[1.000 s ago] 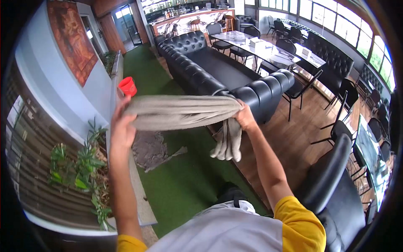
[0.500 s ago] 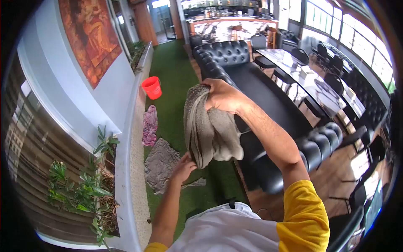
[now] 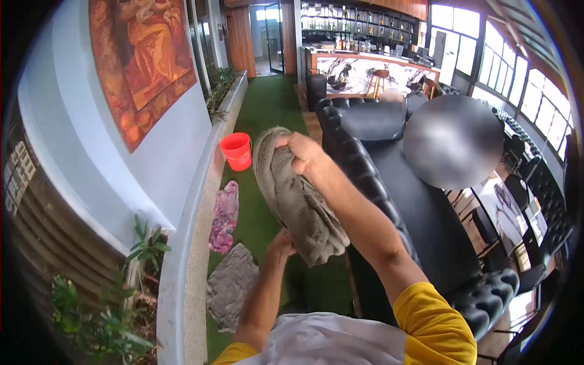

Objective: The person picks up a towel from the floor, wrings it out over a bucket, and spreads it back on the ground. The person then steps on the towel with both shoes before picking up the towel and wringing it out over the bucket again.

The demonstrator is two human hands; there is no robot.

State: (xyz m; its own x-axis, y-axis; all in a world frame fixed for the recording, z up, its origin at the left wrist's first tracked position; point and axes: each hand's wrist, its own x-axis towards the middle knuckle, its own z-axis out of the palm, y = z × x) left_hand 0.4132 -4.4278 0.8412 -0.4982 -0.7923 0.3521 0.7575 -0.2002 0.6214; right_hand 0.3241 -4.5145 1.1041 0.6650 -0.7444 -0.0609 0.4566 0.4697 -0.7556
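Observation:
A folded grey-brown cloth [image 3: 292, 198] hangs above the green floor strip. Its upper end is gripped by my right hand [image 3: 301, 152], fingers wrapped over the fold. Lower down, my left hand [image 3: 283, 243] is closed at the cloth's lower left edge, its fingertips partly hidden behind the fabric. On the green strip below lie a crumpled grey cloth [image 3: 233, 286], partly covered by my left forearm, and a pink patterned cloth [image 3: 225, 218]. Beyond them a red bucket [image 3: 237, 152] stands beside the low planter edge.
A long black tufted sofa [image 3: 420, 231] runs along the right. The planter ledge [image 3: 182, 267] with green plants [image 3: 148, 244] borders the left. Ahead are a bar counter [image 3: 371, 67] and a doorway [image 3: 268, 45]. Marble-topped tables [image 3: 500, 210] with chairs stand behind the sofa.
The cloth, stretched between both hands at first, now hangs folded from my right hand. My left hand has moved beneath it. The view has turned right to left, bringing the bar into fuller sight.

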